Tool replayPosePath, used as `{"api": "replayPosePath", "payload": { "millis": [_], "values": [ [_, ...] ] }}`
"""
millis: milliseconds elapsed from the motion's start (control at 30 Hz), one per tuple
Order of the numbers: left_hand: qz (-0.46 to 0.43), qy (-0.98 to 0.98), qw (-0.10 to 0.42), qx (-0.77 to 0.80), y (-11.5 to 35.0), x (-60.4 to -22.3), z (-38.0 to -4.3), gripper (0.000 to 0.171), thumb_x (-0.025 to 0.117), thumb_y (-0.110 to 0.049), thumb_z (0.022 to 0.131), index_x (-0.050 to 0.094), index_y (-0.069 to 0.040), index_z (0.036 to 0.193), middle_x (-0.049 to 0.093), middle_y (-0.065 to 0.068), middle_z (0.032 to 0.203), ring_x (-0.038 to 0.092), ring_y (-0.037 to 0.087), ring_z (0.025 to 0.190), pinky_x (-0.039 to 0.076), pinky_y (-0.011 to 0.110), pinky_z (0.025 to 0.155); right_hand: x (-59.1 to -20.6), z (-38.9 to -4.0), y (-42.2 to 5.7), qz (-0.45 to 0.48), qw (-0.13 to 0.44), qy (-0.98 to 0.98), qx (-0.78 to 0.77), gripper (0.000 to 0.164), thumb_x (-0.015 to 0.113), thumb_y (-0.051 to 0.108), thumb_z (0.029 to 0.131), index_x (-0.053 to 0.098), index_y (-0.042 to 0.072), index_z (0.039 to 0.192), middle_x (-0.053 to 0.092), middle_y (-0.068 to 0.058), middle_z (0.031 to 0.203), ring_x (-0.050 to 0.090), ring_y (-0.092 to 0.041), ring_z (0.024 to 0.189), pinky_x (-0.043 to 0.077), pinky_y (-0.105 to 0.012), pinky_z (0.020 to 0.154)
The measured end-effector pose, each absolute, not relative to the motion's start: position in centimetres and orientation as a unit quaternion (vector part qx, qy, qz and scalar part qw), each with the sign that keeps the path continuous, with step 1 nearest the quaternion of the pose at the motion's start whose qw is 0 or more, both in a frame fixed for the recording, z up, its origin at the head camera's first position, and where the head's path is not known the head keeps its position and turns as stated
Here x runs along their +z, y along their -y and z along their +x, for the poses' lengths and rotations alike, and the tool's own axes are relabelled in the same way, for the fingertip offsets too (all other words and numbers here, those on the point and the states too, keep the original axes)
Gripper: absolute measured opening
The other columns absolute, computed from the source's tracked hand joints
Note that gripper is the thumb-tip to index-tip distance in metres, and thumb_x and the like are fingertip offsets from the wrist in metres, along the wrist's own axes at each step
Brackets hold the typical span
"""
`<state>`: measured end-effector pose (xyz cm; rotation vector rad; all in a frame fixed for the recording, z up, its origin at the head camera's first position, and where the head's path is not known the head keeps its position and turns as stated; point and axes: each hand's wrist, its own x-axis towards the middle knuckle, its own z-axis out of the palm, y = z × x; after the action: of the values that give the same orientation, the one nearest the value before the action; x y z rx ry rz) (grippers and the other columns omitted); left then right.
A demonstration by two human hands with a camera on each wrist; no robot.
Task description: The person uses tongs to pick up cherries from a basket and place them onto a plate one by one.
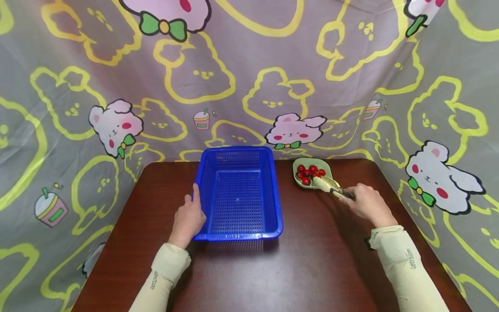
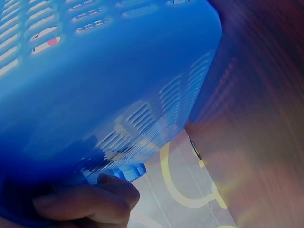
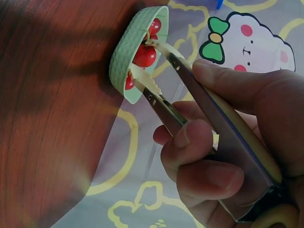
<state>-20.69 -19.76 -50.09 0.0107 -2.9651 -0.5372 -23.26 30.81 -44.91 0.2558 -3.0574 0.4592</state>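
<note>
A blue perforated plastic basket point(image 1: 238, 237) stands on the table, its inside bare in the head view. My left hand point(image 1: 188, 221) grips its left rim; the left wrist view shows curled fingers point(image 2: 102, 202) under the edge. On the right, a small pale green bowl point(image 1: 312, 160) holds several shiny, round red fruits point(image 1: 306, 181), like cherries. My right hand point(image 1: 368, 203) holds tongs point(image 3: 228, 137) with metal arms and cream tips. Both tips reach into the bowl, spread apart on either side of a red fruit point(image 3: 145, 56).
The dark brown wooden table point(image 1: 312, 268) has its far edge against a grey curtain point(image 1: 249, 56) with yellow cartoon outlines, which also hangs at both sides. The bowl stands right of the basket's far corner, close to that back edge.
</note>
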Motion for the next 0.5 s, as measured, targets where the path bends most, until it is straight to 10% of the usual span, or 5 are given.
{"api": "replayPosePath", "payload": {
  "millis": [500],
  "values": [
    [0.003, 0.982, 0.072, -0.175, 19.68, -49.92, -20.8, 0.084, 0.057, -0.006, 0.09, 0.016, 0.004, 0.163, 0.054, 0.036, 0.119, 0.055, 0.033, 0.056, 0.05, 0.049, 0.053, -45.01, -23.17, -30.85, 0.082, 0.021, 0.985, 0.148, 0.038, 0.075, 0.028, 0.093, 0.075, -0.002, 0.117, 0.07, -0.025, 0.103, 0.059, -0.031, 0.074, 0.049, -0.051, 0.065]
  ]
}}
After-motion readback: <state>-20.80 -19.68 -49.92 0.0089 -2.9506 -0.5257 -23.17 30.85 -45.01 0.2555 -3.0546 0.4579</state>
